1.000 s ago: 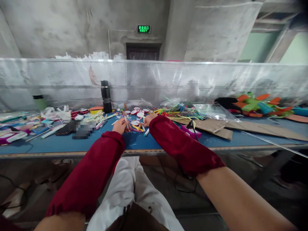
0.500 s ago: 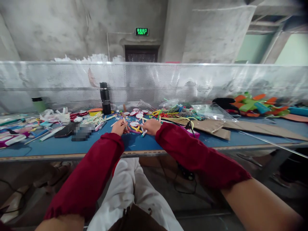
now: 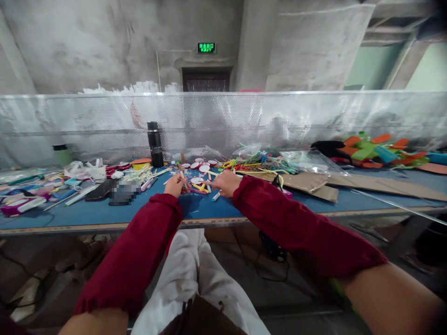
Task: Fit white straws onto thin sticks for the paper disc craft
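Both my arms, in dark red sleeves, reach to the middle of a blue table [image 3: 104, 211]. My left hand [image 3: 174, 184] pinches a thin pale stick [image 3: 181, 176] that points up and away. My right hand [image 3: 226, 182] rests beside it with fingers curled and the forefinger pointing left at a white disc with a red rim [image 3: 196, 180]; I cannot tell whether it holds anything. Between and around the hands lie several coloured sticks [image 3: 197, 188] and more red-rimmed discs [image 3: 203, 168]. A white marker [image 3: 216, 197] lies just below my right hand.
A black flask [image 3: 155, 150] stands behind the hands, before a perforated metal screen [image 3: 314, 114]. Pens, plastic bags and a dark phone [image 3: 98, 190] crowd the left. Coloured strips [image 3: 260, 163], cardboard [image 3: 314, 182] and orange-green foam shapes [image 3: 373, 151] lie to the right.
My right hand has drawn back a little toward me and to the right, its forefinger now stretched left. My left hand stays put with the stick.
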Available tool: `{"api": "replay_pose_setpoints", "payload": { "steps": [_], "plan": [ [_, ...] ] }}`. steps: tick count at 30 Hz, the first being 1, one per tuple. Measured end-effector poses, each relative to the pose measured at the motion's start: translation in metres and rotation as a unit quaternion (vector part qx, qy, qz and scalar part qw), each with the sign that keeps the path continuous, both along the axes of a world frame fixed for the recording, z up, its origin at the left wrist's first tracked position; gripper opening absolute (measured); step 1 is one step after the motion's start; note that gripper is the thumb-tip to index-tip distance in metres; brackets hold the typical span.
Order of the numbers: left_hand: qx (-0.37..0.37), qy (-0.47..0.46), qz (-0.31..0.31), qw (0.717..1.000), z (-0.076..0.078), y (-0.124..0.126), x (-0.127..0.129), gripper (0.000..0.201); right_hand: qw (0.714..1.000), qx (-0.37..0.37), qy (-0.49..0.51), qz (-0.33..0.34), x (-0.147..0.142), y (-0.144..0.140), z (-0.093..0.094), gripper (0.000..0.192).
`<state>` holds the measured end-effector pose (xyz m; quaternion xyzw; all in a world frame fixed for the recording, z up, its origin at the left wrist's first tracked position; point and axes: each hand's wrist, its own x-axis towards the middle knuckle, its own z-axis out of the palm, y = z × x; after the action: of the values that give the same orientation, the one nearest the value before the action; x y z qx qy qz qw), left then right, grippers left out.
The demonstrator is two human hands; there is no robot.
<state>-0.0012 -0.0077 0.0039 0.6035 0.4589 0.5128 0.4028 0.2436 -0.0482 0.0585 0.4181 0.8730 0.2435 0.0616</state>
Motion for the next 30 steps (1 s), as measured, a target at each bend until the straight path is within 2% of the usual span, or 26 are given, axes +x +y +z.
{"api": "replay_pose_setpoints", "payload": {
  "steps": [3, 6, 8, 10, 11, 12, 15, 17, 19, 21, 23, 25, 30],
  "plan": [
    [-0.003, 0.004, -0.001, 1.0, 0.002, -0.003, 0.001, 0.008, 1.0, -0.004, -0.025, 0.005, -0.004, -0.003, -0.011, 0.023],
    [-0.011, 0.003, -0.004, 1.0, 0.003, -0.004, 0.002, 0.007, 0.999, 0.012, -0.024, 0.017, -0.003, -0.006, -0.01, 0.022],
    [-0.016, 0.0, -0.009, 1.0, 0.004, -0.007, 0.002, 0.007, 0.999, 0.028, 0.03, 0.028, 0.0, -0.009, -0.001, 0.022],
    [-0.017, -0.004, -0.026, 1.0, 0.003, -0.013, 0.004, 0.009, 0.983, 0.04, 0.174, 0.042, 0.002, -0.014, 0.007, 0.02],
    [-0.017, -0.007, -0.041, 0.999, 0.002, -0.017, 0.004, 0.011, 0.959, 0.04, 0.274, 0.055, 0.002, -0.016, 0.008, 0.019],
    [-0.015, -0.01, -0.059, 0.998, 0.001, -0.022, 0.005, 0.014, 0.921, 0.034, 0.381, 0.07, -0.001, -0.018, 0.007, 0.018],
    [-0.01, -0.012, -0.119, 0.993, -0.005, -0.035, 0.007, 0.023, 0.753, -0.008, 0.65, 0.105, -0.019, -0.024, -0.011, 0.019],
    [-0.009, -0.005, -0.147, 0.989, -0.008, -0.041, 0.007, 0.026, 0.671, -0.05, 0.734, 0.093, -0.036, -0.024, -0.026, 0.019],
    [-0.01, -0.001, -0.154, 0.988, -0.011, -0.044, 0.007, 0.028, 0.621, -0.09, 0.774, 0.082, -0.05, -0.023, -0.037, 0.026],
    [-0.01, -0.006, -0.151, 0.988, -0.012, -0.044, 0.007, 0.027, 0.596, -0.111, 0.791, 0.086, -0.059, -0.021, -0.043, 0.033],
    [-0.012, -0.013, -0.146, 0.989, -0.012, -0.043, 0.007, 0.023, 0.592, -0.099, 0.794, 0.096, -0.064, -0.021, -0.046, 0.033],
    [-0.014, -0.013, -0.143, 0.99, -0.012, -0.043, 0.007, 0.02, 0.613, -0.059, 0.782, 0.098, -0.065, -0.022, -0.048, 0.027],
    [-0.021, 0.011, -0.135, 0.991, -0.013, -0.043, 0.009, 0.019, 0.724, 0.04, 0.685, 0.067, -0.067, -0.024, -0.056, 0.019]
  ]
}}
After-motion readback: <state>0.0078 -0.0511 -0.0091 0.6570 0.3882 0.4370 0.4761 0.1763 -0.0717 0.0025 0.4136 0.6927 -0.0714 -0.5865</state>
